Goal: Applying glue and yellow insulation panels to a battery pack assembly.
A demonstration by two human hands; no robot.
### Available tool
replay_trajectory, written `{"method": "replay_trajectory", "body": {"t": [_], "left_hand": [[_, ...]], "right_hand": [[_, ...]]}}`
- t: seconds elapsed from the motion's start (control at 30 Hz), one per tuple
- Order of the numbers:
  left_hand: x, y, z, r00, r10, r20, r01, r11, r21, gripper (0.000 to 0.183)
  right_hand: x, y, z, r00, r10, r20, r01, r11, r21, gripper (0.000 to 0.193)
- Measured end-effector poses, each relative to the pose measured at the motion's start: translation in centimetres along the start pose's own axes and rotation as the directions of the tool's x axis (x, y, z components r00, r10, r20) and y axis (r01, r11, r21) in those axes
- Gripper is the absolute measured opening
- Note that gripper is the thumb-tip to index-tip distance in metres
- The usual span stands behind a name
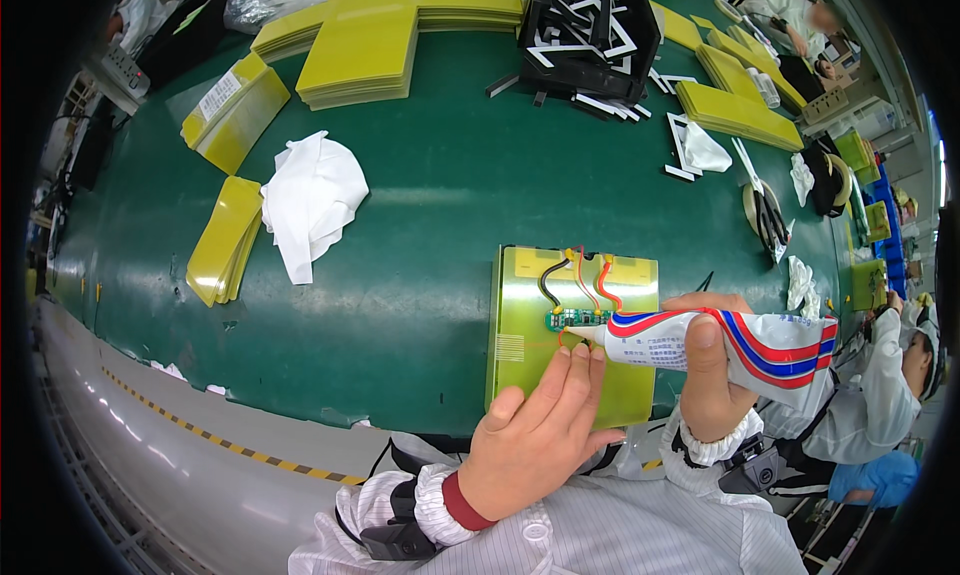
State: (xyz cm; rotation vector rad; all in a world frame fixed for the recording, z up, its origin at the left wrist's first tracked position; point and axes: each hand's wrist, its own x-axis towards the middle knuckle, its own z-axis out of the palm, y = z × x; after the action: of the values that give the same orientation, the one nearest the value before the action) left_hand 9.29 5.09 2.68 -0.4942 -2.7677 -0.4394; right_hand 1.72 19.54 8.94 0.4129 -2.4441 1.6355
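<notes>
In front of me on the table lies a flat yellow-green pack [520, 370] with a small green circuit board [562, 320] on it. Black and red wires [611, 287] run from the board to the pack's far edge. My right hand [715, 380] is closed around a white glue tube [650, 340] with red and blue stripes, its thumb on top. The tube lies almost level, its pointed white nozzle touching or just over the board. My left hand [540, 430] rests on the pack with fingers stretched out, fingertips beside the board at a thin wire; it holds nothing else visible.
Stacks of yellow sheets [360, 50] and a crumpled white cloth [315, 195] lie on the green table [430, 215]. A black bin [590, 35] holds black and white strips. Scissors [765, 210] and tape lie at right. Other people [870, 405] sit along the right side.
</notes>
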Motion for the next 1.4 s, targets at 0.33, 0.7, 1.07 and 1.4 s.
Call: {"method": "replay_trajectory", "body": {"t": [0.33, 0.7, 1.07, 1.4], "left_hand": [[0.05, -0.04, -0.01, 1.000, 0.001, -0.005, -0.001, 1.000, 0.003, 0.060], [0.15, -0.04, -0.09, 1.000, -0.003, -0.002, 0.003, 1.000, -0.009, 0.060], [-0.01, -0.02, 0.15, 1.000, -0.011, 0.009, 0.011, 1.000, -0.014, 0.061], [0.23, -0.10, -0.03, 1.000, -0.007, 0.003, 0.007, 1.000, -0.007, 0.061]], "right_hand": [[-0.07, 0.01, -0.05, 1.000, 0.001, 0.005, -0.001, 1.000, 0.001, 0.029], [-0.02, 0.03, -0.10, 1.000, -0.007, 0.000, 0.007, 1.000, -0.017, 0.030], [-0.18, 0.35, 0.05, 1.000, -0.002, 0.003, 0.002, 1.000, -0.010, 0.029], [-0.04, 0.15, -0.15, 1.000, 0.002, -0.002, -0.002, 1.000, -0.006, 0.028]]}}
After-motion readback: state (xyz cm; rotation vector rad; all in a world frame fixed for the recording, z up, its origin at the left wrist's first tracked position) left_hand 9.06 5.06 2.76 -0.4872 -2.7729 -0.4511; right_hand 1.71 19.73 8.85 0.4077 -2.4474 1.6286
